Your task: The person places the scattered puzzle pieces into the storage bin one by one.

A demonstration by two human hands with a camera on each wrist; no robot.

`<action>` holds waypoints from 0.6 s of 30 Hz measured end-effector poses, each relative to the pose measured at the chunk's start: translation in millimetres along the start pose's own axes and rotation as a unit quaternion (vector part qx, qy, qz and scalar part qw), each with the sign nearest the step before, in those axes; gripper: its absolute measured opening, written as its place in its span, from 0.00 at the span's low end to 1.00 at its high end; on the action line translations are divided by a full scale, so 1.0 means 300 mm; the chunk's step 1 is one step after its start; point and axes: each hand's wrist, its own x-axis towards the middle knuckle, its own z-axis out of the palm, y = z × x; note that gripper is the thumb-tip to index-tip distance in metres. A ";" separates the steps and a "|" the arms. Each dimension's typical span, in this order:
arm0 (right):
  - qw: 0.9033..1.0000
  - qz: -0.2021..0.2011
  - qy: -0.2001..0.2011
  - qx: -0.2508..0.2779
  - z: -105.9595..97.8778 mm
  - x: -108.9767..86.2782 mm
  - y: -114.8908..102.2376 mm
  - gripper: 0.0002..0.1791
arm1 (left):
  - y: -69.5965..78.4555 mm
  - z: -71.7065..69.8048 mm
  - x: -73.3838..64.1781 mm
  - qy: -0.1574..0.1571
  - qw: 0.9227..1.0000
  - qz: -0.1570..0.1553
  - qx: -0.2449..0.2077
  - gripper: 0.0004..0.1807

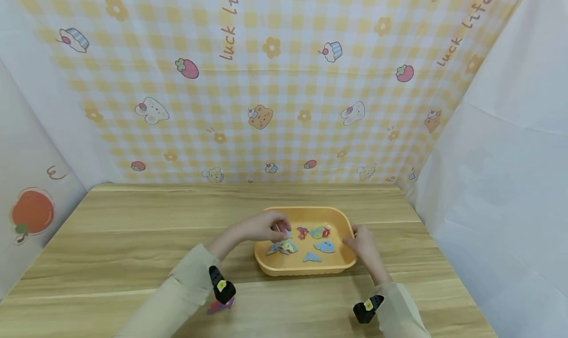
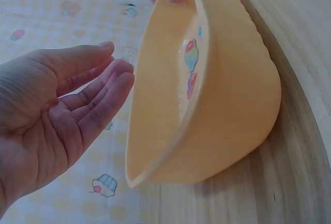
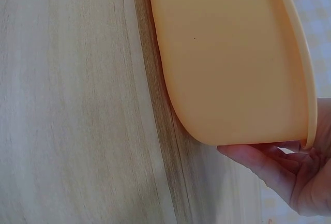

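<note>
A yellow-orange plastic tray [image 1: 301, 269] sits on the wooden table. Inside lie several flat, irregular printed pieces, like puzzle pieces: a blue and yellow piece [image 1: 282, 248], a red piece [image 1: 302, 233], a green and red piece [image 1: 319, 232] and plain light blue ones [image 1: 312, 257]. My left hand [image 1: 272, 226] hovers over the tray's left side. In the left wrist view its fingers bend loosely toward the thumb, with nothing visible between them. My right hand [image 1: 365, 244] grips the tray's right rim, seen also in the right wrist view.
One purple and red piece [image 1: 220, 306] lies on the table [image 1: 155, 239] under the left forearm, partly covered by the wrist camera [image 1: 223, 288]. Behind the table hangs a yellow checked cloth [image 1: 288, 91]; a white cloth [image 1: 497, 180] hangs at the right.
</note>
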 end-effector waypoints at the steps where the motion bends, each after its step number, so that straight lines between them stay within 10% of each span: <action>1: 1.000 -0.001 0.000 0.001 0.001 -0.001 -0.002 0.13 | -0.004 -0.003 -0.016 0.004 1.000 -0.001 -0.014 0.12; 18: 1.000 0.008 0.002 0.002 0.002 -0.011 -0.012 0.13 | -0.113 0.005 -0.294 0.012 1.000 -0.015 -0.018 0.11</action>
